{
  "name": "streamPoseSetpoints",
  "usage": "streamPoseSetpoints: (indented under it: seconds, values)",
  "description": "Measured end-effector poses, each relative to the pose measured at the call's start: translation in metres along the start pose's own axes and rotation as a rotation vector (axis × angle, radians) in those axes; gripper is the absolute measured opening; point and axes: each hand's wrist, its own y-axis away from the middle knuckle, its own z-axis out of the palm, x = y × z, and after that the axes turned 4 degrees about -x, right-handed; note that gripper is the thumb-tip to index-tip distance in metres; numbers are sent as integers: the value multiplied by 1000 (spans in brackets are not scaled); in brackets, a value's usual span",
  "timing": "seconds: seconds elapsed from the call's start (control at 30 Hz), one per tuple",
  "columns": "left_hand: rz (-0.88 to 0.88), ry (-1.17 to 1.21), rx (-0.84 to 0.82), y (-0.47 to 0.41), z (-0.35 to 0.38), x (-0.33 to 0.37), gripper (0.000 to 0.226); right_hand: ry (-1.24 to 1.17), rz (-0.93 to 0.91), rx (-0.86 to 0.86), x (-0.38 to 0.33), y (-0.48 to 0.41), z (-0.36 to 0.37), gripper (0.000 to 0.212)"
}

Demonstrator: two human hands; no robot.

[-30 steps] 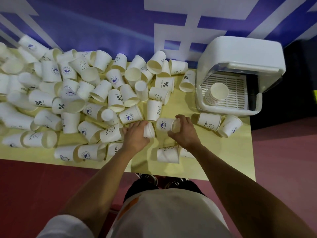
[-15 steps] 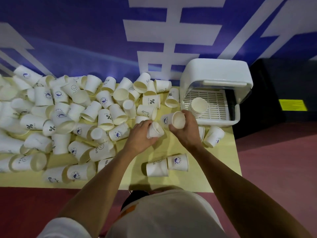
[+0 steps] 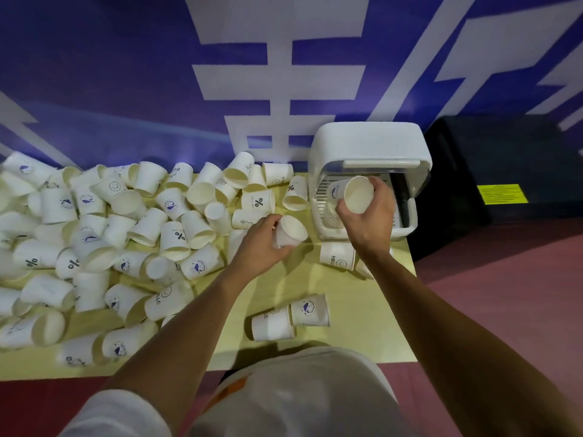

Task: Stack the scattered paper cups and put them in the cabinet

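Observation:
Several white paper cups [image 3: 176, 234] lie scattered over the left and middle of a yellow table [image 3: 284, 351]. My right hand [image 3: 370, 216] grips one cup [image 3: 355, 193], mouth toward me, at the open front of the white cabinet [image 3: 369, 143] on the table's back right. A stack of cups [image 3: 329, 216] inside the cabinet is mostly hidden behind that hand. My left hand [image 3: 262, 244] holds another cup [image 3: 291, 230] just left of the cabinet, above the table.
Two cups [image 3: 290, 316] lie near the table's front edge, and one marked HELLO [image 3: 337, 255] lies in front of the cabinet. A blue and white wall stands behind the table. A black box [image 3: 504, 184] sits right of the cabinet. The floor is red.
Both hands rose from the table, each with a cup. My right hand carried its cup rightward to the cabinet's opening. My left hand followed with its cup. The camera tilted up.

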Motion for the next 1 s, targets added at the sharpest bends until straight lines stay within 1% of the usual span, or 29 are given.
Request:
streamPoseSetpoints:
  seconds: [0.1,0.4,0.53,0.67,0.8,0.9,0.97,1.0]
  values:
    - [1,14,-15,-7,1,6,71,79,-24,9,7,-6,-3,73]
    - [-16,29,-19,-23,-6,16,73,277,-77,-128,25,-22,12,72]
    - [-30,51,-6,-25,-10,15,72,351,-37,-206,33,-25,22,76]
    - [-38,79,8,-24,-13,13,70,408,37,-325,38,-27,28,79]
    - [-59,115,27,-25,-19,12,70,428,88,-406,43,-30,29,78]
    - [-62,130,31,-25,-22,12,70,446,133,-464,42,-34,27,82]
    - [-68,142,28,-25,-22,13,70,425,102,-421,38,-32,25,80]
    - [-69,148,26,-25,-22,13,70,398,49,-366,35,-30,24,72]
